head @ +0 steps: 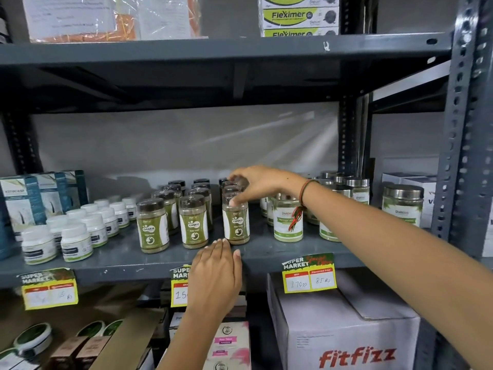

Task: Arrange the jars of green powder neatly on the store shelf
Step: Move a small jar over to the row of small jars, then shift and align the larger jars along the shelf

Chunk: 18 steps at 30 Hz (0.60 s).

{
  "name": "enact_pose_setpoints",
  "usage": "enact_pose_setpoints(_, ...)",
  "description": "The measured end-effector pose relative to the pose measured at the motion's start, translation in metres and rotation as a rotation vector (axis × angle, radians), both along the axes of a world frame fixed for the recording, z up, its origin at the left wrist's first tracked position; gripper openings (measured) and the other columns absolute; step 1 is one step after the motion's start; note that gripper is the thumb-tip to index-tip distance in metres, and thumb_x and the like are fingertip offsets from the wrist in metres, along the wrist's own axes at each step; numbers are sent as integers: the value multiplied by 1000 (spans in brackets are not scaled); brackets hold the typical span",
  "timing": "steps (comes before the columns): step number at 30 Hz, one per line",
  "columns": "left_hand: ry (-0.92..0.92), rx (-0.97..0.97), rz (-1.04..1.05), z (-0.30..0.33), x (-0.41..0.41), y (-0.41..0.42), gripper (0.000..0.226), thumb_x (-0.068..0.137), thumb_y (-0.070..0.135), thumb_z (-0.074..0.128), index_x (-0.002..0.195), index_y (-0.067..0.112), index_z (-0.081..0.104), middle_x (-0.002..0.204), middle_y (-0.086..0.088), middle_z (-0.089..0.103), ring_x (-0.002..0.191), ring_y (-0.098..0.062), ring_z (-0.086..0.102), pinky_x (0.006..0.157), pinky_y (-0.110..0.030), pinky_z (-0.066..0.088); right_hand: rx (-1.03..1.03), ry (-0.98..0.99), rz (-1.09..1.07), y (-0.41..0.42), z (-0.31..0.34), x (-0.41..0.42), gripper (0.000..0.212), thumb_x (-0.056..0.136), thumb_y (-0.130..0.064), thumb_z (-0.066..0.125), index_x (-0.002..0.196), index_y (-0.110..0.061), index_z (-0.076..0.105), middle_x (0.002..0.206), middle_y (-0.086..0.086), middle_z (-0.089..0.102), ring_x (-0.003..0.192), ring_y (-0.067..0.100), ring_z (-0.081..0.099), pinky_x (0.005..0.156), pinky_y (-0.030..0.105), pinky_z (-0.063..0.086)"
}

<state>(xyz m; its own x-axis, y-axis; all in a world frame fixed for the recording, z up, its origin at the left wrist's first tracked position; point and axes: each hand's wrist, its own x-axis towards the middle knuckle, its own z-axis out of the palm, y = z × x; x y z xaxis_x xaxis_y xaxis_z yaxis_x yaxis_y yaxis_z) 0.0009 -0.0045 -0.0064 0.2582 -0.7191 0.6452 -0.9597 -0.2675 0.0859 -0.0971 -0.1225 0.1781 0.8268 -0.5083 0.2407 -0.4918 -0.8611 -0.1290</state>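
Jars of green powder with dark lids stand in three rows on the grey shelf (266,252). The front jars are at the left (152,227), the middle (193,222) and the right (236,225). My right hand (256,182) reaches over the right row, fingers closed around the lid of a jar behind the front one, thumb touching the front jar's top. My left hand (217,273) lies flat on the shelf's front edge just below the right front jar, fingers together, holding nothing.
Small white bottles (76,241) crowd the shelf's left, with blue boxes (26,201) behind. Steel-lidded glass jars (288,221) stand to the right. Yellow price tags (309,273) hang from the edge. A FitFizz carton (346,329) sits below. The rack post (458,156) rises at right.
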Motion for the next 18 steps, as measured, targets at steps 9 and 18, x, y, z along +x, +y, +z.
enact_pose_setpoints(9,20,45,25,5,-7,6,56,98,37,20,130,5,52,134,-12,58,127,-23,50,111,-38,35,-196,-255,-106,12,11,-92,59,83,-51,70,130,-17,60,125,3,65,108,15,61,86,22,41)
enact_pose_setpoints(18,41,75,22,8,-10,9,54,98,36,23,129,3,52,133,-15,59,126,-26,51,110,-40,37,-394,97,-622,-6,-3,-197,47,84,-52,63,118,-20,64,115,11,64,103,34,61,80,44,54)
